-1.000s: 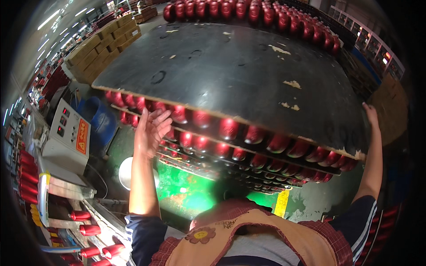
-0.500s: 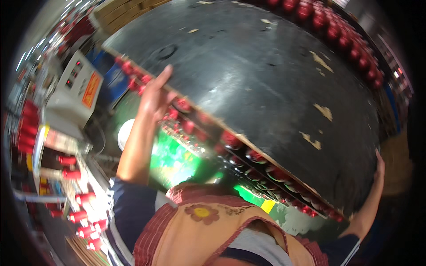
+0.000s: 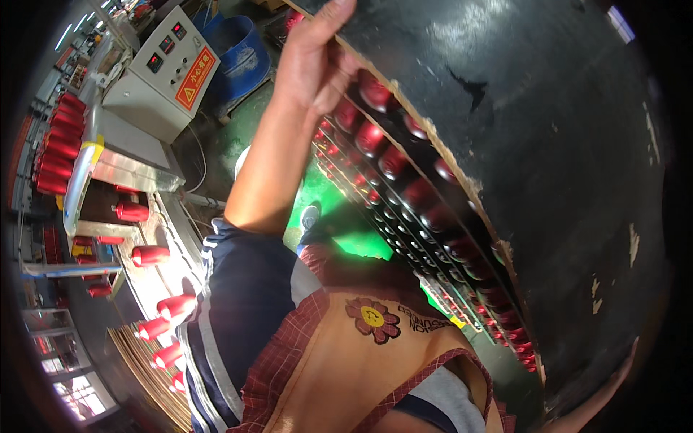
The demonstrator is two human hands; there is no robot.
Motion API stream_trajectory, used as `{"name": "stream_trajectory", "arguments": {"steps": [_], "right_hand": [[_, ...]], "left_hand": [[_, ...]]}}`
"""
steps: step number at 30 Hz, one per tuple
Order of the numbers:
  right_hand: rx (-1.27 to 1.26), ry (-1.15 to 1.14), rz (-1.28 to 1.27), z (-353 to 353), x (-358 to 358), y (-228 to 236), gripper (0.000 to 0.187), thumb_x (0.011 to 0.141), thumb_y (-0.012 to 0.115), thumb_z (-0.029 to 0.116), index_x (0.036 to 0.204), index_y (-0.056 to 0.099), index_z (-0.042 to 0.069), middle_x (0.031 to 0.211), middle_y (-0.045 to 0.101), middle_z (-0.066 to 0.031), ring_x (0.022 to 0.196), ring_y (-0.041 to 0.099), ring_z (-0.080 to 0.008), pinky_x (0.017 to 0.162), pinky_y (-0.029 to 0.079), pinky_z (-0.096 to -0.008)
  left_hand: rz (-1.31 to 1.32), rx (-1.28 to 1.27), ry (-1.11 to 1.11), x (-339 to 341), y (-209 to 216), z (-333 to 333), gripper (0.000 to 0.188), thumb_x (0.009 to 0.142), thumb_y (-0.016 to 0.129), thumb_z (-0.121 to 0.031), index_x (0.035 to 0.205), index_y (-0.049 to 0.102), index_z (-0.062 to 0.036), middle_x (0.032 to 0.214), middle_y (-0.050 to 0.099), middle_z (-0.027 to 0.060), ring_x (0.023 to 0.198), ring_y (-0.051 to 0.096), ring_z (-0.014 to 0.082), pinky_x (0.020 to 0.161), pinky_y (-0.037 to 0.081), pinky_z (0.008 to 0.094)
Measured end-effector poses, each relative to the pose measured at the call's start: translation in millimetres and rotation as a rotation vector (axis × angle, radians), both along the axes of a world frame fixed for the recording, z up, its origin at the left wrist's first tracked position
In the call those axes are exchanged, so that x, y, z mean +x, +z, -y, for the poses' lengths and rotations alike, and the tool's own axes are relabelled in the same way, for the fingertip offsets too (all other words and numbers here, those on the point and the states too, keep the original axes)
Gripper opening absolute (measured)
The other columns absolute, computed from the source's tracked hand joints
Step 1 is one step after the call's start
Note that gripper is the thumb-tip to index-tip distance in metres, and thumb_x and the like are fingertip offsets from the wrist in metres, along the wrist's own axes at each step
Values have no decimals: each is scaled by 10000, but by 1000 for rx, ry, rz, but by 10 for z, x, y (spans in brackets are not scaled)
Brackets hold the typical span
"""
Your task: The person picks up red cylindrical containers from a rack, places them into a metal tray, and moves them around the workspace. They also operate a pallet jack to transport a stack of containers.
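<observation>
A large black board (image 3: 563,180) with worn, chipped edges fills the right side, tilted steeply across the view. My left hand (image 3: 314,68) grips its left edge, thumb on top and fingers curled underneath. At the lower right, my right hand (image 3: 626,372) is at the board's opposite edge; it is dim and its fingers are only partly visible. Beneath the board are several tiers of glossy red rounded containers (image 3: 393,162), separated by thin dark sheets. Their full shape is hidden.
To the left stands a grey control box (image 3: 162,79) with an orange warning label. Behind it is a blue drum (image 3: 242,61). Red cylinders (image 3: 61,148) sit on a machine, and others (image 3: 151,255) lie along a brightly lit line. Flat brown sheets (image 3: 148,375) are stacked below.
The view has turned and come closer to the board, which now lies farther right and looks steeper. Both hands stay at its edges. The control box and drum show more fully.
</observation>
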State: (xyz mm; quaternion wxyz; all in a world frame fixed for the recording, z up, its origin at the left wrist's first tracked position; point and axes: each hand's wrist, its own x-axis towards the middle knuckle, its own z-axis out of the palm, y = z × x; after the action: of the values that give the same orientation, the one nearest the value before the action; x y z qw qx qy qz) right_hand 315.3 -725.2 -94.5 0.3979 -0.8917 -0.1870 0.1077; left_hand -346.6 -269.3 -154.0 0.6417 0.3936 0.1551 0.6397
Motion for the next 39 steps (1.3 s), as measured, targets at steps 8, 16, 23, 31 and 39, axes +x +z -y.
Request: {"name": "stream_trajectory", "arguments": {"steps": [8, 16, 23, 31, 39], "right_hand": [[-27, -78, 67, -429, -1685, 365, 397, 883, 664, 312, 1106, 701, -15, 1081, 688, -107, 973, 630, -202, 877, 475, -333], [-68, -35, 128, -1222, -2059, 639, 388, 875, 673, 295, 1093, 700, -25, 1062, 687, -107, 950, 628, -202, 860, 478, -335], [-71, 36, 174, -1841, -2000, 753, 379, 869, 681, 281, 1081, 699, -33, 1045, 687, -106, 931, 625, -203, 845, 481, -336], [-68, 25, 214, -2354, -2431, 892, 370, 861, 690, 264, 1068, 697, -42, 1026, 687, -106, 908, 623, -203, 828, 484, -338], [-53, -117, 260, -2871, -3496, 939, 361, 853, 699, 247, 1056, 696, -52, 1006, 687, -105, 886, 620, -204, 810, 487, -340]], "left_hand": [[143, 148, -244, -1225, 286, -1156, 489, 985, 563, -359, 1330, 522, -15, 1238, 635, 163, 1113, 625, 295, 963, 509, 442], [260, 179, -264, -1589, 345, -1858, 475, 995, 544, -349, 1342, 519, -26, 1250, 630, 168, 1114, 625, 311, 953, 521, 432], [289, 216, -322, -1793, 437, -2238, 516, 983, 555, -383, 1357, 507, -31, 1280, 615, 169, 1128, 618, 326, 990, 498, 454], [355, 186, -157, -1931, 391, -3037, 447, 994, 552, -325, 1300, 557, 2, 1297, 620, 145, 1217, 569, 306, 1086, 408, 456], [408, 223, -131, -2041, 358, -4230, 441, 985, 570, -321, 1300, 555, -12, 1323, 605, 108, 1231, 552, 285, 1084, 396, 447]]}}
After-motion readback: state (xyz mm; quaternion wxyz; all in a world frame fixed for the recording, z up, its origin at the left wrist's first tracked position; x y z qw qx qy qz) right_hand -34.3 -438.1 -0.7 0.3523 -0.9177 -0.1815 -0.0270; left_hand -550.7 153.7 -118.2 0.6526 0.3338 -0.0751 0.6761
